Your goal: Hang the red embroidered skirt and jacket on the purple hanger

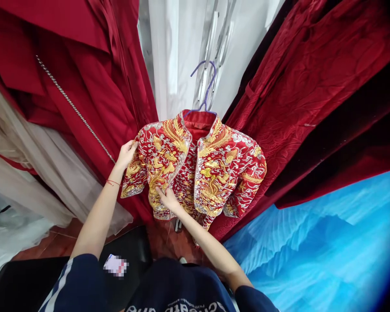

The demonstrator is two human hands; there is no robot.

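Observation:
A short red jacket [214, 173], embroidered in gold and silver, hangs with its front open on a purple hanger [211, 86]. At the jacket's upper sleeve, on the left of the view, my left hand [128, 152] is closed on the cloth, with part of its fingers hidden behind it. My right hand [169, 201] pinches the lower front panel near its open edge, the thumb lying on the embroidery. Behind the hanger's hook are long metal door handles [210, 47]; whether the hook rests on one I cannot tell.
Dark red garments [84, 78] hang on the left, with pale sheer dresses [61, 160] beside them. More red patterned cloth [299, 82] hangs on the right above bright blue fabric [328, 242]. A black seat [130, 247] below bears a small white card [115, 264].

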